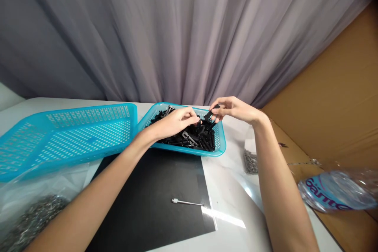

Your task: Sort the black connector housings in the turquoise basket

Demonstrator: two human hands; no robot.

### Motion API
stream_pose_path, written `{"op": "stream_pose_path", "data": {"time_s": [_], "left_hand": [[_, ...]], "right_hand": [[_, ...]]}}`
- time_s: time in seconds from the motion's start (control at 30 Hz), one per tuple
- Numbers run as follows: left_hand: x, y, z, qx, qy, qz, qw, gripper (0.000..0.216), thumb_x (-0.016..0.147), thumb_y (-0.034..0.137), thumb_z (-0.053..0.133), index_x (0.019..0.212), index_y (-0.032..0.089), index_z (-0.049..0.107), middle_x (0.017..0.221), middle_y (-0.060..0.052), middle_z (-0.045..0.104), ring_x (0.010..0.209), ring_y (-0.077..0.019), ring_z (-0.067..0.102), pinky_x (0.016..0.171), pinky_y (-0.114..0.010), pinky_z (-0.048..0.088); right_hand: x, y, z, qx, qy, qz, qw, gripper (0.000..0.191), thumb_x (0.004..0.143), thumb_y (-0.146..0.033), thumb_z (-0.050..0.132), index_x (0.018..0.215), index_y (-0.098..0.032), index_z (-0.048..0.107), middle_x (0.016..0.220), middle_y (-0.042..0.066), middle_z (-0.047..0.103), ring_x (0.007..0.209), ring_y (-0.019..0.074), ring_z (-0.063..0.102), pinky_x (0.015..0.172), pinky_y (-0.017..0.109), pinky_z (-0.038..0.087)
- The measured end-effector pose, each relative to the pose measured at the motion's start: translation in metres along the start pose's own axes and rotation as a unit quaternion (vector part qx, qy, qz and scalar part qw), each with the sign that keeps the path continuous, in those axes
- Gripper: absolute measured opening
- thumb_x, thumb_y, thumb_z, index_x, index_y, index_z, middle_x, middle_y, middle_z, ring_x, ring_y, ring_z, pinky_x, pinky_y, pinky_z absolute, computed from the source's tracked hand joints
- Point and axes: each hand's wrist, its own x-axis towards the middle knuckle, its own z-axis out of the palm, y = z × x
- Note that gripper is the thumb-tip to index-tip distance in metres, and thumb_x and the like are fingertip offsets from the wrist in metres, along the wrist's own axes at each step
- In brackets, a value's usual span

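Note:
Both my hands reach over a small blue basket [220, 141] filled with several black plastic parts [195, 136]. My left hand [175, 122] rests on the pile with its fingers curled around the parts. My right hand [232, 108] pinches one black plastic part [208, 115] between thumb and fingers, just above the basket's far right side. The fingertips of the two hands sit close together.
A larger blue basket [67, 134] lies to the left. A black mat [153, 201] holds a thin metal pin [186, 202]. Bags of small metal pieces sit at the left [29, 216] and right [251, 159]. A cardboard box [330, 106] and a plastic bottle [336, 193] stand at right.

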Motion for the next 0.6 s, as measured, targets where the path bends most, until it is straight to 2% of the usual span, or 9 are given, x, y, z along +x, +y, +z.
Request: {"op": "stream_pose_path", "data": {"time_s": [0.1,0.3,0.4,0.6], "left_hand": [[0.002,0.0,0.001,-0.054,0.021,0.009,0.998,0.031,0.095,0.045,0.058,0.095,0.015,0.064,0.105,-0.01,0.074,0.103,-0.0237,0.067,0.089,-0.035,0.049],[0.003,-0.015,-0.004,-0.196,0.008,-0.018,0.98,0.029,0.099,0.044,0.057,0.096,0.015,0.058,0.108,-0.013,0.077,0.1,-0.0232,0.072,0.09,-0.036,0.052],[0.003,-0.022,-0.006,-0.216,0.002,-0.026,0.976,0.029,0.101,0.043,0.056,0.099,0.014,0.059,0.107,-0.013,0.077,0.099,-0.0233,0.074,0.092,-0.037,0.053],[0.005,-0.027,-0.005,-0.224,-0.025,-0.017,0.974,0.032,0.103,0.042,0.055,0.1,0.012,0.064,0.102,-0.014,0.077,0.096,-0.0222,0.074,0.092,-0.035,0.054]], "right_hand": [[0.0,0.0,0.0,-0.001,-0.011,-0.003,1.0,0.037,0.089,-0.047,0.075,0.105,-0.014,0.067,0.088,0.008,0.076,0.08,0.0174,0.072,0.076,0.032,0.06],[-0.001,0.001,0.001,0.026,-0.027,-0.044,0.998,0.038,0.09,-0.043,0.074,0.114,-0.015,0.068,0.093,0.008,0.077,0.083,0.0183,0.073,0.078,0.032,0.06],[-0.002,0.001,0.001,0.033,-0.045,-0.037,0.998,0.04,0.088,-0.041,0.076,0.116,-0.014,0.069,0.095,0.009,0.077,0.086,0.019,0.074,0.081,0.032,0.06],[-0.002,-0.004,0.004,0.042,-0.119,-0.004,0.992,0.047,0.086,-0.042,0.08,0.122,-0.013,0.069,0.104,0.011,0.077,0.092,0.02,0.075,0.085,0.032,0.061]]}}
